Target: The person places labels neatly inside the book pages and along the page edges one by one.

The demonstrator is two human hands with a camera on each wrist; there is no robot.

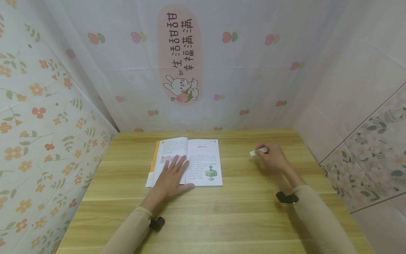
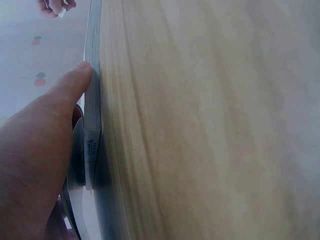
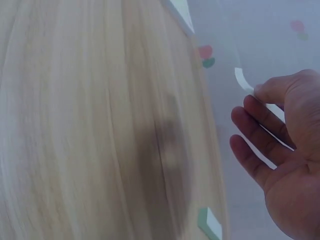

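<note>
An open book (image 1: pixel 203 151) with printed text lies on the wooden table, its right page showing a green round-table picture. My left hand (image 1: pixel 172 178) rests across the left page and the fold, fingers spread. In the left wrist view the thumb (image 2: pixel 75 82) lies along the book's lower edge. To the right of the book, my right hand (image 1: pixel 271 155) is raised over the table. Its thumb and forefinger pinch a thin white strip (image 3: pixel 241 79), which curves at its free end. The other fingers of that hand are loosely bent.
A small pale green and white block (image 3: pixel 210 223) sits on the table near its edge in the right wrist view. Printed cloth (image 1: pixel 253 70) hangs behind the wooden table (image 1: pixel 203 222), with flowered cloth (image 1: pixel 41 116) on the left.
</note>
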